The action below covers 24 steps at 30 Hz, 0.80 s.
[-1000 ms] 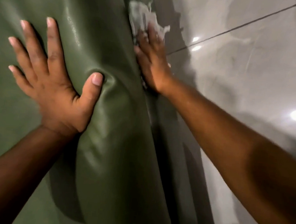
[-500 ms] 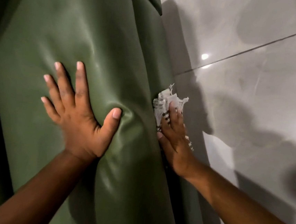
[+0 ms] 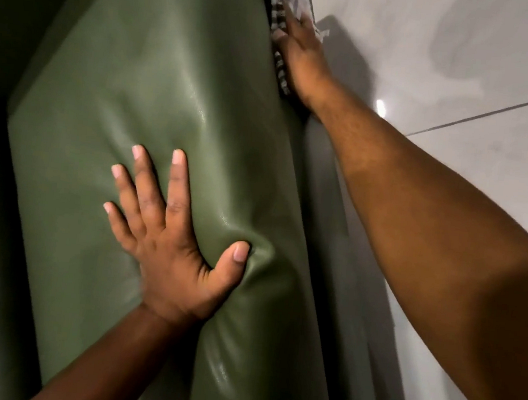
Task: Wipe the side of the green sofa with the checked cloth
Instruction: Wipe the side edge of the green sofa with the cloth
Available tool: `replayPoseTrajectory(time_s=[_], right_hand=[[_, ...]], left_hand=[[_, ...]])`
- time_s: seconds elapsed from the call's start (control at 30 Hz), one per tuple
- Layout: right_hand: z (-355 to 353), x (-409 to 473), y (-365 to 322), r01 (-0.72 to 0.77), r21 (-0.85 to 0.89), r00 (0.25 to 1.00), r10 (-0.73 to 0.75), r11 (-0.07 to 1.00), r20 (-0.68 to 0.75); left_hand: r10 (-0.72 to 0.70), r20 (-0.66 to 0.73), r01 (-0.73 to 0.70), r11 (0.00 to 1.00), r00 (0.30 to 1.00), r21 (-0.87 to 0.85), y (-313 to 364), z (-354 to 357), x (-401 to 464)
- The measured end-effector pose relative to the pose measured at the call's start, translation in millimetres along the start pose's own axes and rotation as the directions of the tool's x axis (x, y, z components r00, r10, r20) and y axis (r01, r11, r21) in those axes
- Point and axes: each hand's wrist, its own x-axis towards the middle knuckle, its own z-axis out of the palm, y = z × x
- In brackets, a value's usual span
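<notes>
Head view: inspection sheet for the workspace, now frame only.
Surface: green sofa, glossy padded top face; narrow side face runs down beside the floor.
Job's things: checked cloth pressed flat against the sofa's side, near the top edge of the frame, partly cut off.
Clutter: nothing seen.
Grippers: left hand flat on the sofa top, fingers spread, thumb denting the padding; right hand lies flat over the cloth, arm stretched out.
Cables: nothing seen.
Surroundings: pale glossy floor tiles with a dark grout line, lamp glints and shadows; left side dark.
</notes>
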Motion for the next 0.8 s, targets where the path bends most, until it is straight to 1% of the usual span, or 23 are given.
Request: replayPoseTrajectory(time_s=[0.07,0.13,0.2,0.23,0.3,0.33,0.4,0.53,0.6,0.67,0.73,0.8], right_hand=[[-5.0,-11.0,4.4,-0.046,0.061,0.999,0.046,0.997,0.013],[-9.6,-35.3,10.8,-0.106,0.161,0.994,0.102,0.981,0.033],[-16.2,-85.5,38.4,-0.208,0.252,0.978,0.202,0.945,0.052],[-15.3,-120.0,55.3,-0.281,0.287,0.960,0.275,0.916,0.061],[-13.5,-199.7,81.6,-0.382,0.303,0.922,0.383,0.873,0.059],[-13.3,-233.5,90.7,-0.381,0.281,0.922,0.383,0.881,0.051],[-11.8,-263.3,107.0,-0.333,0.224,0.942,0.330,0.916,0.053],[-10.9,-238.4,111.3,-0.237,0.116,0.971,0.230,0.965,0.068],[-13.3,-228.8,109.0,-0.228,0.099,0.972,0.221,0.969,0.078],[-15.6,-239.8,104.2,-0.234,0.107,0.971,0.227,0.966,0.073],[-13.7,-273.1,105.5,-0.219,0.130,0.974,0.210,0.967,0.080],[-12.6,-331.6,123.7,-0.234,0.140,0.970,0.223,0.962,0.095]], left_hand=[[-0.001,-0.001,0.001,1.000,1.000,0.012,1.4,0.9,-1.1],[-0.006,0.002,0.006,1.000,1.000,0.029,3.4,-0.2,-1.9],[-0.001,0.004,0.000,0.999,1.000,0.032,8.7,1.6,-2.5],[0.001,0.000,-0.001,0.999,1.000,0.035,7.4,1.6,-0.8],[-0.005,-0.013,0.005,0.999,1.000,0.042,5.3,0.7,2.4],[-0.009,-0.020,0.010,0.999,1.000,0.041,5.8,0.6,2.1],[-0.006,-0.039,0.008,0.999,0.999,0.049,6.4,2.1,0.1],[-0.013,-0.048,0.017,0.997,0.999,0.075,6.1,3.4,-2.9],[-0.027,-0.022,0.029,0.997,0.999,0.075,11.4,-3.5,-6.6],[-0.048,0.006,0.048,0.997,0.999,0.066,14.6,-10.8,-10.0],[-0.123,0.028,0.122,0.992,0.992,0.027,15.0,-18.6,-15.6],[-0.215,0.079,0.221,0.972,0.973,-0.077,19.5,-27.7,-42.5]])
